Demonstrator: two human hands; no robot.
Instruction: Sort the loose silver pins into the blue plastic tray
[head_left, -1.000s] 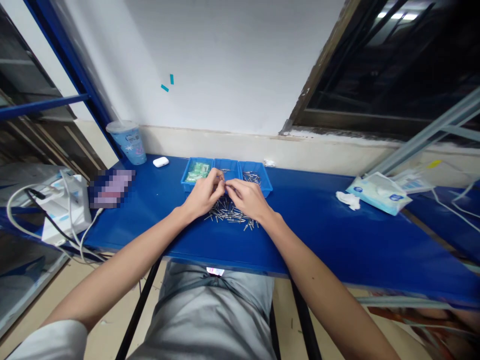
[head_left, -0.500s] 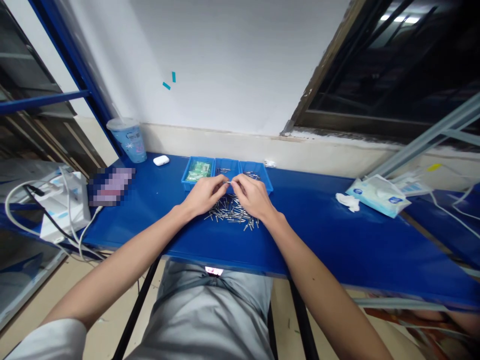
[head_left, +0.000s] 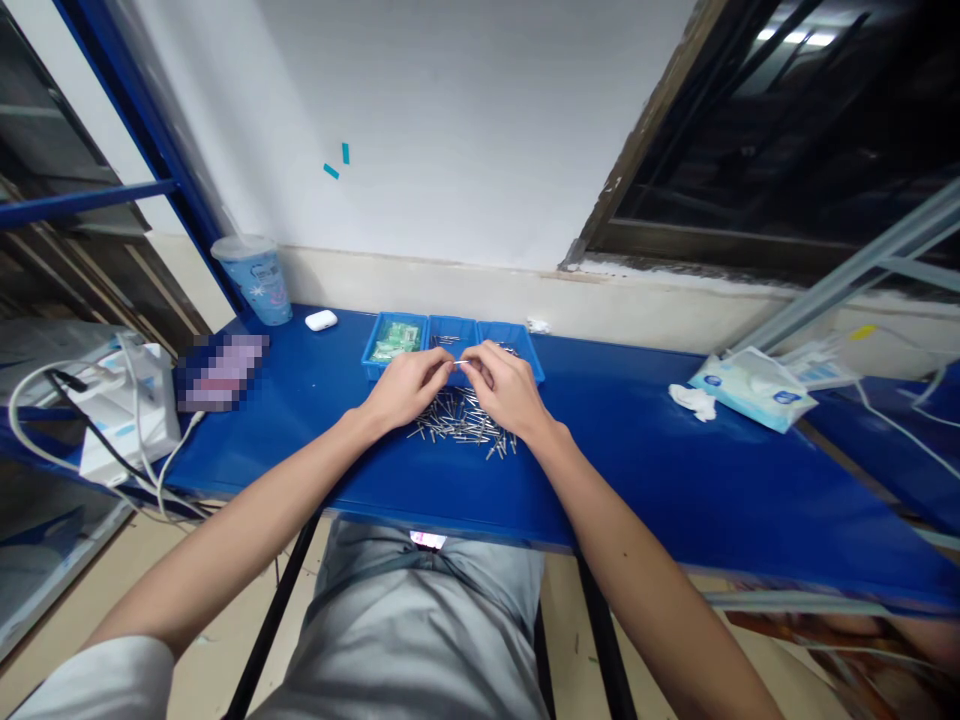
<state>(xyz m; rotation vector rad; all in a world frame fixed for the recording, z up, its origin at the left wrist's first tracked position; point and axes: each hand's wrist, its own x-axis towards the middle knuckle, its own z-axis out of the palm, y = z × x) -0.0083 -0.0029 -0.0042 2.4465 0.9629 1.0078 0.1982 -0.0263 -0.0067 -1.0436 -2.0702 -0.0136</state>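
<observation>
My left hand [head_left: 409, 385] and my right hand [head_left: 506, 385] meet above the table, thumbs and fingers pinched on a small thin metal pin [head_left: 460, 362] that spans the gap between them. Below the hands lies a loose pile of metal pins [head_left: 465, 420], partly covered by my fingers. Just behind are joined blue bins: the left bin [head_left: 370, 352] holds small green and clear pieces, the middle bin [head_left: 452, 328] a few metal pins. More metal pieces sit in the right bin [head_left: 529, 345], which my right hand partly hides.
On the blue table [head_left: 637, 470] stand a lidded cup [head_left: 259, 285], a white earbud case [head_left: 321, 321], a pixelated flat object [head_left: 225, 372] and a white power strip [head_left: 131, 410] with cables. To the right are a crumpled tissue [head_left: 694, 402] and a tissue pack [head_left: 754, 385].
Both hands stay pinched over the pile, with only slight finger movement. The pin between the fingertips shows a little more clearly, and the view has shifted slightly.
</observation>
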